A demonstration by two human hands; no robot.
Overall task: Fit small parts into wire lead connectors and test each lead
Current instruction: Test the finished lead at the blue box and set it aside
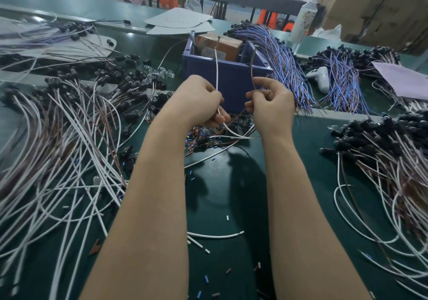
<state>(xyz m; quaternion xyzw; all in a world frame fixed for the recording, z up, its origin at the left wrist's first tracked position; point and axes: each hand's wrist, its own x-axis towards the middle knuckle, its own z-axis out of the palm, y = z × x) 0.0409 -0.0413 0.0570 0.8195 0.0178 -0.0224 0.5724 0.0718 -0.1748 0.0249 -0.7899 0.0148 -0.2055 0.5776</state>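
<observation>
At centre, bin [231, 76] holding cardboard box [223, 43], left hand [199, 100] pinching white wire [217, 72], right hand [271, 105] pinching brown wire [252, 69]

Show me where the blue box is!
In the head view's middle, the blue bin stands beyond the left hand and right hand, with a cardboard box inside and blue wire bundles on its right.

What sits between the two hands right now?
Head view: nothing is held between the left hand and right hand; only the blue bin wall shows behind the gap. Left grips the white wire, right the brown wire.
</observation>
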